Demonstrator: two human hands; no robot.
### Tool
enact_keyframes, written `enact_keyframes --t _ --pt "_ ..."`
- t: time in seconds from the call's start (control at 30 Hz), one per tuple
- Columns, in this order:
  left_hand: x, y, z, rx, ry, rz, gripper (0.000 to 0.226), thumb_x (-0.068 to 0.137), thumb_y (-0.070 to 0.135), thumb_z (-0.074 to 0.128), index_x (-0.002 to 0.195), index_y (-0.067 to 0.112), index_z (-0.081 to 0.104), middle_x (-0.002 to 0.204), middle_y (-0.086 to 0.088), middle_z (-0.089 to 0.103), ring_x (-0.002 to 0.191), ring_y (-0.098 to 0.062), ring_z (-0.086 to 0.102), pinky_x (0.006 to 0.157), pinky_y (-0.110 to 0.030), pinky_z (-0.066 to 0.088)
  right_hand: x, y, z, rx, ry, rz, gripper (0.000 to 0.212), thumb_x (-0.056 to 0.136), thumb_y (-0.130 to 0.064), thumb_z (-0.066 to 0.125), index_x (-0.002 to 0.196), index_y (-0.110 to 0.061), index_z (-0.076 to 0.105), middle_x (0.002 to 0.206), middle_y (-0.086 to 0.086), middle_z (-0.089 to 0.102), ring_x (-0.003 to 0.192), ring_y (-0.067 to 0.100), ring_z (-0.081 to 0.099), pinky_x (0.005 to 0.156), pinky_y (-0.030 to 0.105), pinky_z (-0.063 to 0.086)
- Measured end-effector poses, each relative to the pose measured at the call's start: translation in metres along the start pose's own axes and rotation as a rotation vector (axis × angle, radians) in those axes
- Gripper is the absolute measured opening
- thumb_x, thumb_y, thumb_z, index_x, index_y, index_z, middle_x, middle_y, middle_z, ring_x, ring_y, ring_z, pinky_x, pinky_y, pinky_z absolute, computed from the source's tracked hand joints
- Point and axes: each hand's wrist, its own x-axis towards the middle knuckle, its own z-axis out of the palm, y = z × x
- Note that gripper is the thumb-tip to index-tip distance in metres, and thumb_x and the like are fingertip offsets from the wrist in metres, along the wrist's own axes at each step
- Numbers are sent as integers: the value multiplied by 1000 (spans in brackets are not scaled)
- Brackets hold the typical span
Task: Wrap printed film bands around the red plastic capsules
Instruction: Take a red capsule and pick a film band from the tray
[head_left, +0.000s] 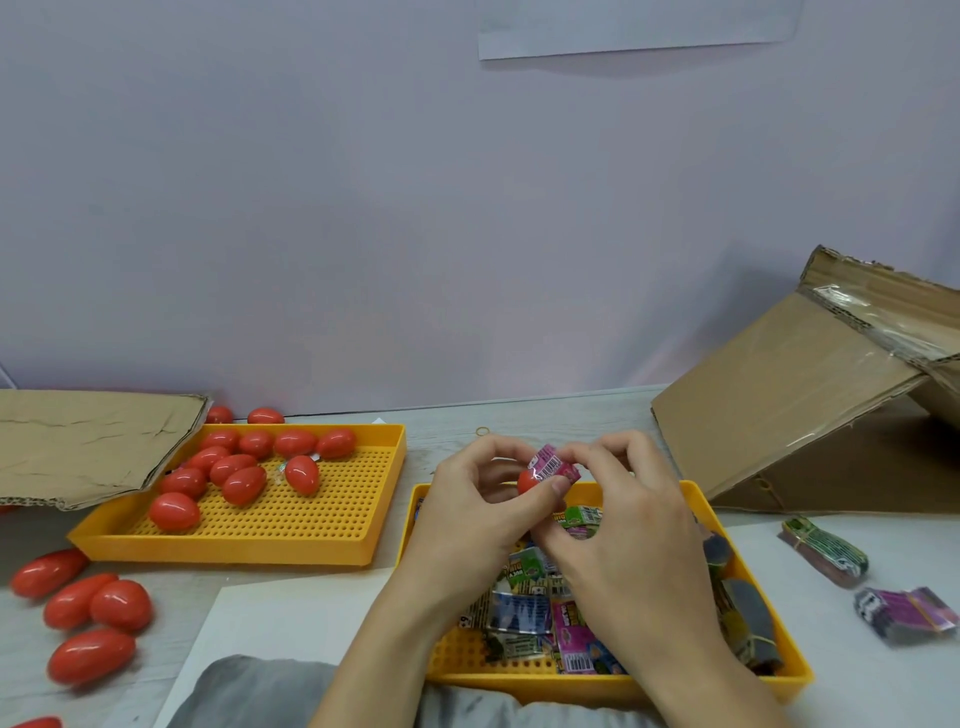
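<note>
A red capsule (529, 481) with a pink printed film band (554, 464) partly over it is held above the right yellow tray (748, 566). My left hand (475, 512) pinches the capsule's red end between thumb and fingers. My right hand (623, 499) pinches the band from the other side. Loose printed bands (524, 608) lie in the tray below my hands. The left yellow tray (311, 535) holds several bare red capsules (244, 467). More red capsules (83, 613) lie loose on the table at the left.
A cardboard sheet (88, 447) overlaps the left tray's far corner. A tilted cardboard box (810, 395) stands at the right. Two bundles of film bands (826, 551) (906, 616) lie right of the tray. A rubber band (483, 431) lies near the wall.
</note>
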Motion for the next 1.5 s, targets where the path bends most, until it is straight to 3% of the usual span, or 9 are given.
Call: enact_keyframes --t 0.17,0.37,0.53,0.67,0.77,0.93,1.13,1.3,1.5 --pt "-1 -1 -1 16 -5 6 19 83 27 79 96 19 68 93 -3 75 86 -18 73 75 -30 59 0 -1 0 33 -27 -18 39 78 -50 62 113 -32 62 99 -15 44 91 6 50 60 14 42" --pt "0 -3 -1 36 -77 -2 15 90 21 71 104 21 74 93 0 76 84 -9 72 72 -21 54 0 1 1 63 -66 -51 32 80 -36 68 112 -31 64 98 -15 42 93 6 50 68 20 50" --pt "2 -4 -4 70 -77 -46 14 90 21 72 101 16 76 90 -4 77 84 -13 72 68 -20 53 0 1 1 23 -80 -56 36 81 -40 69 116 -35 63 100 -15 44 93 4 50 66 19 48" --pt "3 -4 -6 56 -65 -67 15 89 22 72 101 14 76 91 -8 77 85 -25 74 67 -24 57 0 0 1 27 -84 -57 37 82 -38 69 118 -36 62 103 -18 47 97 3 50 69 21 50" --pt "2 -5 -5 28 -60 -61 16 92 29 68 103 20 76 95 -3 77 91 -17 73 72 -24 57 1 0 2 91 -94 -60 38 83 -32 70 121 -33 63 105 -18 51 100 2 51 79 20 50" --pt "2 -5 -3 -119 -66 -110 27 101 28 52 101 17 78 98 -14 76 96 -31 73 87 -43 58 1 0 1 159 -94 -54 29 81 -36 71 109 -36 66 97 -22 52 96 2 54 75 17 47" --pt "3 -6 0 -169 -54 -104 33 87 38 60 99 13 78 94 -17 76 94 -30 74 82 -38 60 2 2 2 130 -95 -22 25 82 -40 67 106 -35 67 95 -20 52 95 4 52 72 21 47" --pt "2 -5 2 -146 -61 -83 30 93 40 59 102 18 78 98 -13 76 97 -29 73 85 -41 60 3 2 1 179 -102 3 18 84 -40 64 101 -35 67 95 -21 52 93 1 53 73 15 46" --pt "1 -3 3 -121 -77 -123 34 88 45 62 93 15 78 84 -13 76 82 -25 75 69 -26 56 3 2 0 186 -124 12 26 82 -38 61 107 -33 68 96 -21 53 93 2 55 73 20 48"
